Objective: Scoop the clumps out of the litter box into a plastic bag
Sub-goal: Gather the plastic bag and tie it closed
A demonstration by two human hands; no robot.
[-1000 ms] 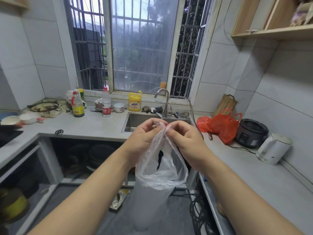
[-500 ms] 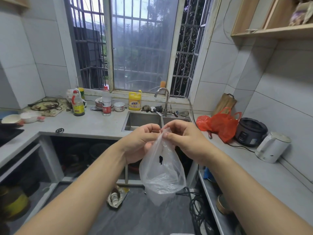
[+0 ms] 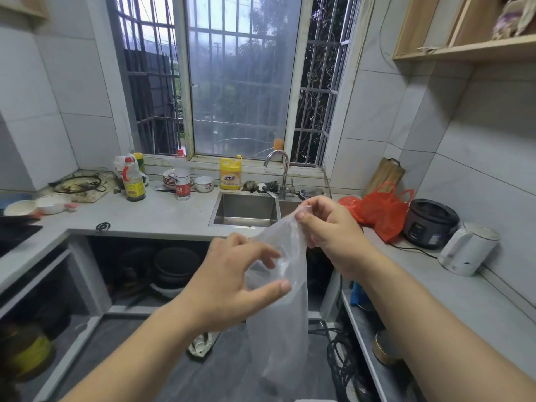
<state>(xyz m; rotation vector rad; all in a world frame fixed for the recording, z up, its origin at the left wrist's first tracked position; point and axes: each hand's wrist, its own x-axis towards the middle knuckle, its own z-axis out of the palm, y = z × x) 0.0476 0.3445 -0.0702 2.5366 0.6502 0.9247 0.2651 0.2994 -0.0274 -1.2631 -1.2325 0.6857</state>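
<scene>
Head view of a narrow kitchen, described left to right with the steel sink [image 3: 245, 208] as the landmark. Far left of the sink, on the grey desk [image 3: 162, 216], sit two shallow bowls [image 3: 37, 205]; nearer the sink stand an oil bottle [image 3: 133, 181], a clear water bottle [image 3: 182, 178] and a yellow detergent jug [image 3: 230, 173], all pushed back toward the window sill, which leaves the front of the desk bare.

In front of the sink and lower in view, the left hand [image 3: 232, 282] is held out with thumb and fingers loosely curved toward a thin clear plastic bag [image 3: 281, 309]. Whether it actually pinches the film cannot be told. Just right of the sink, the right hand [image 3: 330, 230] grips the bag's top edge between thumb and fingers, so the bag hangs straight down over the dark floor. This looks like an effort to part the bag's mouth before any scooping begins.

Right of the sink, on the side desk, lie an orange bag [image 3: 380, 211], a dark rice cooker [image 3: 430, 223] and a white kettle [image 3: 467, 248], set against the tiled wall.

No litter box or scoop is visible. Desk edges close in on both sides, leaving a slim floor aisle, with cables [image 3: 345, 361] near its right edge that feet could catch on.
</scene>
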